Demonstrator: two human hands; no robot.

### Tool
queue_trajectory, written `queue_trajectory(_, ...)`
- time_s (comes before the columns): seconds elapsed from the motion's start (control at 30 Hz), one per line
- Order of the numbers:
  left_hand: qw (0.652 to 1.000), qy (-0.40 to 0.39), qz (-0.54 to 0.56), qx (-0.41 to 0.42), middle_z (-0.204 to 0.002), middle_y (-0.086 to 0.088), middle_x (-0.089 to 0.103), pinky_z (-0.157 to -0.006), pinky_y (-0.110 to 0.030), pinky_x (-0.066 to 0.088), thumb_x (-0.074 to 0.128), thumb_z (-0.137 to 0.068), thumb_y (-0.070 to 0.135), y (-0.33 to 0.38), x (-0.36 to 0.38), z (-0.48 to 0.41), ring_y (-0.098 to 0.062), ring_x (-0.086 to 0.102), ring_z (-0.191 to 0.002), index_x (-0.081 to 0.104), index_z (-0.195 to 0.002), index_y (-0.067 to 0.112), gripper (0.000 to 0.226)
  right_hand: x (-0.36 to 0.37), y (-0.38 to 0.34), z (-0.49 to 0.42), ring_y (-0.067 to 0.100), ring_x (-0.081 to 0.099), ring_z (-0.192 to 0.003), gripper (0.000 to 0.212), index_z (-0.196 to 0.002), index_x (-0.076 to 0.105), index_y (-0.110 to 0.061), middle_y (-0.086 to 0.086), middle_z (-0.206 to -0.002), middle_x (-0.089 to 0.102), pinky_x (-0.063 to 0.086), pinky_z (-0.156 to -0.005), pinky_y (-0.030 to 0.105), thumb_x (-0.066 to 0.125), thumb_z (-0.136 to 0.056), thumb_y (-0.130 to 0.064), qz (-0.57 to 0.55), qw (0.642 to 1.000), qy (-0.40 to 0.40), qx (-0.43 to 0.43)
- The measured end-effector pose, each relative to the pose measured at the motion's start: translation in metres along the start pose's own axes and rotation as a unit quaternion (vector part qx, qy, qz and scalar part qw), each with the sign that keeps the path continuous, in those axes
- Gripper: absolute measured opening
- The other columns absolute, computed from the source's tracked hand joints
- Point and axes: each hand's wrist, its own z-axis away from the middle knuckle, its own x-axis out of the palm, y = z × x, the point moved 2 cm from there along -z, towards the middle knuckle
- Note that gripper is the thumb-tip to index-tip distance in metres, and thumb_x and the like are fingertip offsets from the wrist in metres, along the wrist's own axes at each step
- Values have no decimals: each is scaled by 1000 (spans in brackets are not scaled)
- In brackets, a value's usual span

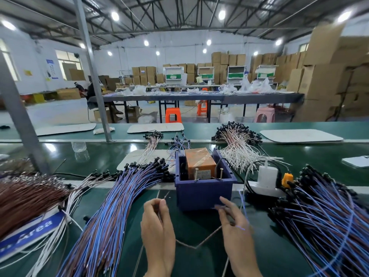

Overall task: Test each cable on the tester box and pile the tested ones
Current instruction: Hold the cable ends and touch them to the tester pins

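The blue tester box (pixel 203 194) stands on the green bench in front of me, with an orange unit (pixel 199 164) and two upright screws inside. My left hand (pixel 157 228) pinches the bare ends of a thin brown cable (pixel 191 244) just left of the box. The cable sags between my hands. My right hand (pixel 237 234) holds the cable's other end below the box's right corner; it is blurred. One big pile of blue and brown cables (pixel 111 212) lies to the left, another pile (pixel 327 216) to the right.
A white power strip with a charger (pixel 266 181) and an orange plug sits right of the box. White cables (pixel 237 146) lie behind it. Brown wires (pixel 24 196) and a blue "Area" sign (pixel 32 230) are far left. A grey post (pixel 20 116) rises at left.
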Motion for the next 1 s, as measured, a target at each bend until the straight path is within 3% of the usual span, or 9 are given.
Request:
queue_trajectory(0.1,997,14,16,-77,-90,1,63,-68,-28,44,49,-103,28,-12,-9,-6,-24,63,-87,54,-99,24,8,-3,-4,7,-9,63,-75,42,-116,60,-51,-33,-93,69,45,-61,8,59,-99,-13,76,997,0,-31)
queue_trajectory(0.2,996,-19,-11,-90,-108,-6,62,-87,-28,45,46,-102,2,-17,-16,-4,-26,61,-103,60,-118,8,22,-7,-9,13,-8,63,-86,32,-116,63,-41,-28,-96,69,43,-66,4,56,-100,-14,123,990,25,-62)
queue_trajectory(0.3,992,-49,-19,-112,-124,-5,50,-93,-30,45,43,-95,-15,-13,-23,0,-17,55,-105,49,-142,10,54,-10,-14,17,-1,63,-79,27,-107,63,-40,-17,-98,71,42,-62,8,56,-100,-14,139,986,65,-65)
queue_trajectory(0.4,991,-26,-21,-128,-137,-10,46,-91,-27,44,42,-87,-24,-5,-33,5,-14,51,-108,49,-142,17,69,-11,-19,20,0,60,-77,20,-103,64,-33,-12,-101,68,39,-60,12,57,-99,-15,157,978,105,-84)
queue_trajectory(0.53,987,21,-87,137,-120,-3,59,-91,-34,41,49,-90,-11,22,-40,27,-19,48,-109,63,-117,19,44,-9,-27,26,11,57,-59,18,-101,66,-25,-9,-97,65,37,-50,23,61,-95,-9,233,954,133,-135)
queue_trajectory(0.67,901,-107,-187,376,-97,5,64,-80,-30,46,49,-95,27,53,-31,41,-15,54,-87,74,-103,19,27,-13,-37,29,18,59,-62,29,-98,69,-19,-5,-85,63,48,-58,33,78,-78,-1,326,899,119,-266)
queue_trajectory(0.77,863,-206,-257,382,-86,7,58,-73,-31,51,46,-100,40,79,-24,40,-16,55,-80,74,-94,24,33,-18,-61,19,21,61,-73,23,-97,68,-20,-3,-83,61,38,-73,33,77,-80,-7,361,858,131,-341)
queue_trajectory(0.9,886,-290,-189,308,-85,14,54,-75,-34,48,39,-106,44,110,-22,34,-8,53,-84,62,-91,26,33,-26,-106,7,20,57,-76,8,-92,67,-23,-3,-84,57,32,-75,32,62,-91,-17,388,817,122,-410)
queue_trajectory(1.0,900,-321,-103,277,-78,12,59,-70,-36,48,42,-105,41,136,-23,29,-8,54,-73,59,-87,25,30,-40,-132,0,21,57,-77,10,-90,68,-21,-1,-85,57,37,-76,35,74,-87,-15,414,798,109,-423)
